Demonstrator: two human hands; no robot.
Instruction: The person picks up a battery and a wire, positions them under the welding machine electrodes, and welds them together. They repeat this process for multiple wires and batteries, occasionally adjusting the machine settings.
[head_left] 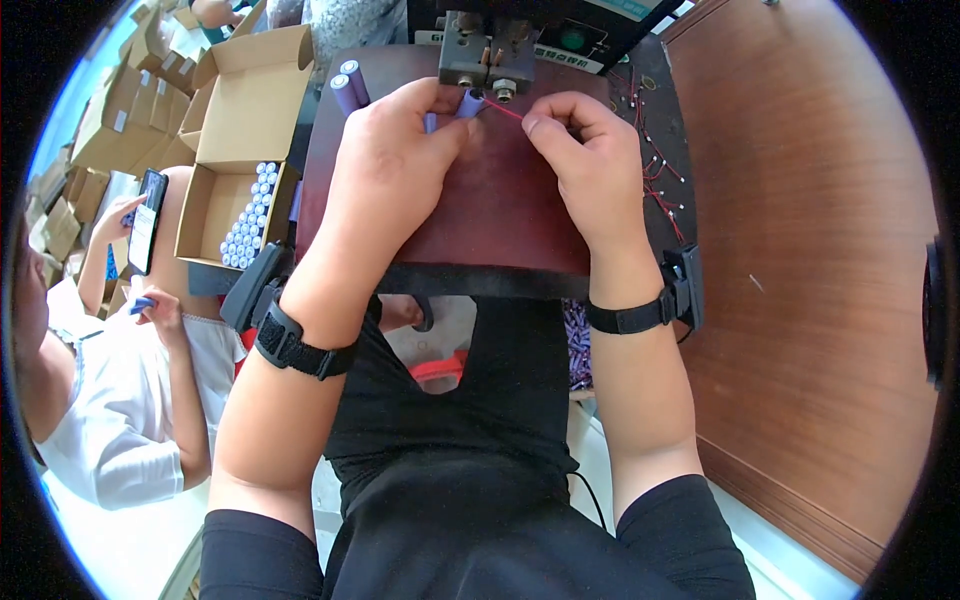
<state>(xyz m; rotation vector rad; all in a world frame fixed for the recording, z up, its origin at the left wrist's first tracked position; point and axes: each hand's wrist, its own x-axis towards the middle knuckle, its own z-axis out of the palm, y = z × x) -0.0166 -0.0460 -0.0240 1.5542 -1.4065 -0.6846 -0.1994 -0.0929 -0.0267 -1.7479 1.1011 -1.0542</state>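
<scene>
My left hand point(392, 150) is closed around a purple cylindrical battery cell point(470, 104), held tilted just below the electrodes of a metal welding head point(488, 52). Whether the cell touches the electrodes, I cannot tell. My right hand point(592, 150) pinches a thin red wire point(503, 109) between thumb and forefinger; its other end reaches the top of the cell. Part of another purple piece shows between the fingers of my left hand. Beyond that hand, two purple cells point(346, 92) stand upright on the dark red tabletop point(500, 215).
An open cardboard box point(193, 222) with several cells stands at the left. Red and black wires with white connectors point(655, 165) lie along the right side. A wooden panel point(800, 240) bounds the right. Another person in a white shirt point(130, 420) sits at the left, holding a phone point(148, 222).
</scene>
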